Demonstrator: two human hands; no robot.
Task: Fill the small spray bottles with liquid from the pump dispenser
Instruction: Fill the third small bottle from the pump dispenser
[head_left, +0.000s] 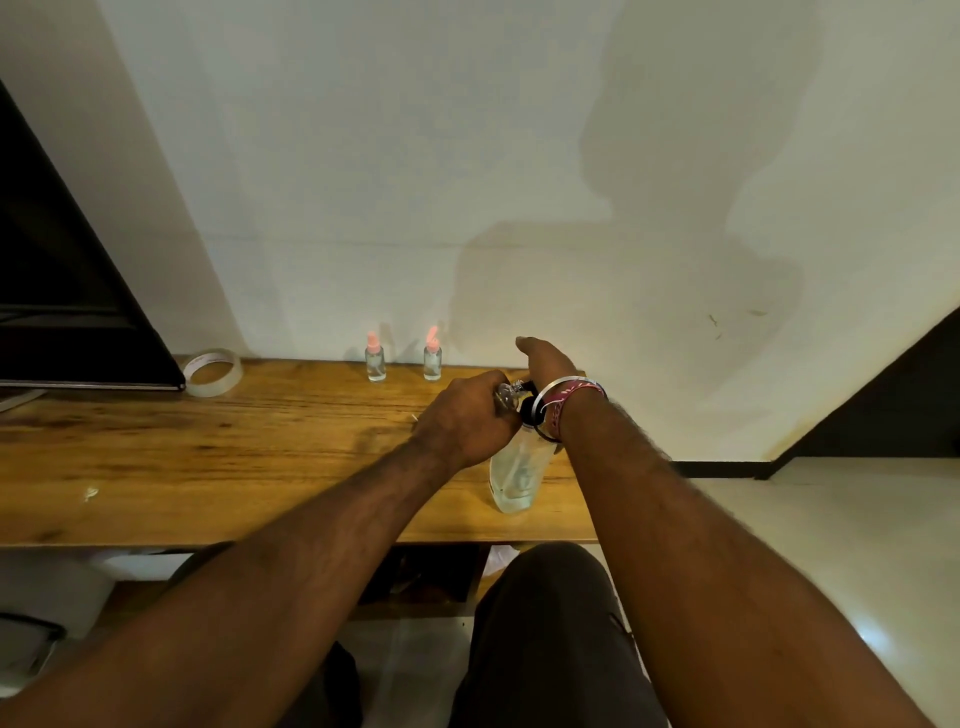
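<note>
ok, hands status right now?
Left hand: closed around a small clear bottle.
Right hand: over the pump dispenser top; grip cannot be told.

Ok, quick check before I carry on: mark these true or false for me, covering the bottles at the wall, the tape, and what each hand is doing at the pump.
1. Two small bottles with pink tops stand by the wall. True.
2. The left hand is empty. False: it holds a small clear bottle at the pump nozzle.
3. The right hand is above the pump dispenser. True.
4. The tape roll lies right of the dispenser. False: it is far to its left, near the dark screen.
5. The dispenser lies on its side. False: it stands upright on the wooden table.
</note>
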